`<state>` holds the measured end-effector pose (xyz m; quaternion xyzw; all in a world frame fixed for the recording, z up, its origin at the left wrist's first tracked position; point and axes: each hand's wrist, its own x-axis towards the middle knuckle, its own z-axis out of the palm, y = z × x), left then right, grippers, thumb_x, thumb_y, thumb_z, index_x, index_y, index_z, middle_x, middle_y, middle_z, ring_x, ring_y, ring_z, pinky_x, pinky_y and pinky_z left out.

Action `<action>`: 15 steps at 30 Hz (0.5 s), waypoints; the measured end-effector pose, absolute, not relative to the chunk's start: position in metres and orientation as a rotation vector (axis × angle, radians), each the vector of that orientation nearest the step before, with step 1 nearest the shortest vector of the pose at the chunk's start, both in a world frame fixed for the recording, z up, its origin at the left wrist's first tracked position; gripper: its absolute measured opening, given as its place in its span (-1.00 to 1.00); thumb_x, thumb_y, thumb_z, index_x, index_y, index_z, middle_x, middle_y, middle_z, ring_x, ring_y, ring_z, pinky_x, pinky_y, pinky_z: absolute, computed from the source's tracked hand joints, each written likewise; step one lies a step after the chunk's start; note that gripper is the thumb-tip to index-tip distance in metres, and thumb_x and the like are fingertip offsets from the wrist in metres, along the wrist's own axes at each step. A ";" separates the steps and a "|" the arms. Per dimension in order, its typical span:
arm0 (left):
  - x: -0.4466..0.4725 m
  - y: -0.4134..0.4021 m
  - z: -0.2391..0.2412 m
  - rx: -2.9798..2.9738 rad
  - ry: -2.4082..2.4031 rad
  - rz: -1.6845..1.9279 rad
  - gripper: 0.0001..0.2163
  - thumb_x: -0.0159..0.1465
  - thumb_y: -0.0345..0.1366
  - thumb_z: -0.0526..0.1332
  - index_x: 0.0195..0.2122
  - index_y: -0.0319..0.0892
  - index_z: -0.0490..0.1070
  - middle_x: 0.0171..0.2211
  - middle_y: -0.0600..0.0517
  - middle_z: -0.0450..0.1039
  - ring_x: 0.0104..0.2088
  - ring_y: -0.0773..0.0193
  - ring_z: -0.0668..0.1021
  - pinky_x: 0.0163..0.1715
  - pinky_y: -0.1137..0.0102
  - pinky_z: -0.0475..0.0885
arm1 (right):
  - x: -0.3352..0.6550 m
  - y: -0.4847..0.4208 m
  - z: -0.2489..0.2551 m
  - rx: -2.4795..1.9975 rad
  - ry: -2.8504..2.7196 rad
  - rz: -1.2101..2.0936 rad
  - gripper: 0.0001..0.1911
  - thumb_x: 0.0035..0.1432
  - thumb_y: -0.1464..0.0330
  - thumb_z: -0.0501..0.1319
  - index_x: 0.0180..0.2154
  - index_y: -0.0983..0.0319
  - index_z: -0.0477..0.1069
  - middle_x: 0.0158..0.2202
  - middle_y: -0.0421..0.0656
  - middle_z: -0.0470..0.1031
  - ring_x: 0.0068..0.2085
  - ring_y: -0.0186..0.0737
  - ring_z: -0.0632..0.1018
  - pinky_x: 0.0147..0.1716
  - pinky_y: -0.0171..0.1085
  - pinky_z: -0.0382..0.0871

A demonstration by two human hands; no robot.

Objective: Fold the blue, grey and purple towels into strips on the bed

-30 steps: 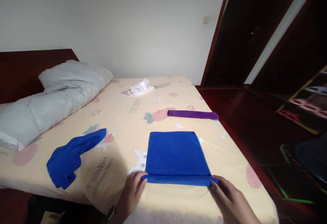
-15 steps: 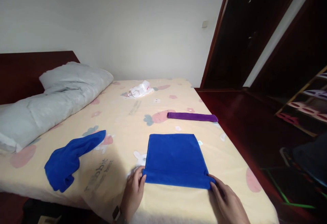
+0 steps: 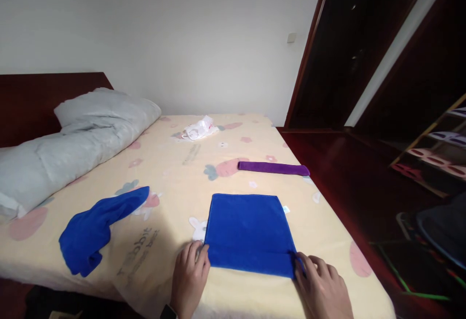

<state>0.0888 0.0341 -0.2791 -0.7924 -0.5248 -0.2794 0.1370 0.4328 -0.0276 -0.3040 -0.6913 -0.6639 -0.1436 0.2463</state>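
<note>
A blue cloth (image 3: 249,226) lies flat on the bed, with a strip along its near edge folded over. My left hand (image 3: 191,273) is closed at the cloth's near left corner, thumb and fingers pinching the edge. At the near right corner my right hand (image 3: 322,280) is closed on the folded strip, its fingertips partly hidden. Beyond the cloth lies a purple cloth (image 3: 273,168) folded into a long narrow band. To the left, a second blue cloth (image 3: 98,229) lies crumpled, apart from both hands.
The bed (image 3: 174,202) has a cream sheet with carrot and rabbit prints. A grey quilt (image 3: 83,129) is heaped at the left by the dark headboard (image 3: 47,95). A white plastic bag (image 3: 200,128) sits near the wall. Right of the bed stands a shoe rack (image 3: 433,149).
My right hand has shifted slightly and its fingers are curled more at the corner. My left hand has turned a little, its fingers now closer together. The folded strip lies flatter.
</note>
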 end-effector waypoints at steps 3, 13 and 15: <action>0.110 0.022 -0.274 -2.335 -1.234 -0.861 -0.63 0.33 -0.48 0.06 0.07 -0.08 0.50 0.05 0.01 0.57 0.11 0.09 0.54 0.07 0.19 0.52 | 0.413 -0.027 -0.300 -1.687 -1.792 -0.476 -0.66 0.33 0.24 0.09 0.07 0.19 0.40 -0.01 0.03 0.53 -0.07 0.07 0.53 -0.15 0.00 0.42; 0.122 0.029 -0.267 -2.724 -1.089 -0.320 -0.41 0.45 -0.11 0.03 0.44 -0.11 -0.08 0.40 0.05 0.08 0.34 0.17 0.29 0.22 0.21 0.44 | 0.387 -0.012 -0.308 -1.439 -2.269 -0.580 -0.26 0.34 0.12 0.15 0.39 0.31 0.01 0.31 -0.09 0.30 0.28 -0.10 0.37 0.22 -0.13 0.21; 0.106 0.032 -0.268 -2.744 -1.130 -0.307 -0.42 0.46 -0.12 0.03 0.45 -0.09 -0.12 0.40 0.07 0.09 0.34 0.18 0.30 0.24 0.21 0.42 | 0.405 -0.014 -0.308 -1.449 -2.320 -0.564 -0.25 0.34 0.13 0.14 0.40 0.32 0.00 0.34 -0.08 0.25 0.30 -0.10 0.35 0.24 -0.14 0.18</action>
